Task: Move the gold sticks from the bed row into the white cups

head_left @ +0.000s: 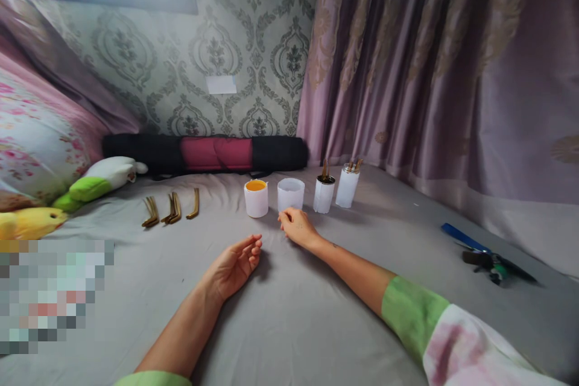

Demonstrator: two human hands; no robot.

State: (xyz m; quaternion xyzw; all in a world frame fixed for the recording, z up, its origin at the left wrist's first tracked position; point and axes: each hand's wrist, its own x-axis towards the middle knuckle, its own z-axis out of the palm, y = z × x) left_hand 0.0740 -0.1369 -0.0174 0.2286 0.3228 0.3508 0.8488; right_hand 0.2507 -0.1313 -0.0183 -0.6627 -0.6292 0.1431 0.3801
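Note:
My right hand [298,227] is in front of a whitish translucent cup [291,193], back of the hand up and fingers curled together. Whether it touches the cup or pinches anything small, I cannot tell. Nearer to me, my left hand [239,261] rests on its side above the grey sheet, loosely bent, its fingers apart and holding nothing. To the left of the translucent cup stands a white cup with an orange inside [256,202]. On its right are two white-wrapped cans [324,198] [348,188] with thin gold-brown pieces sticking out.
Several bent gold-coloured pieces [172,210] lie in small groups at the left. A black and maroon roll [217,154] lies along the wall. Plush toys [106,178] sit at the left edge. A blue strap with keys [491,262] lies at the right, near the curtain [398,60].

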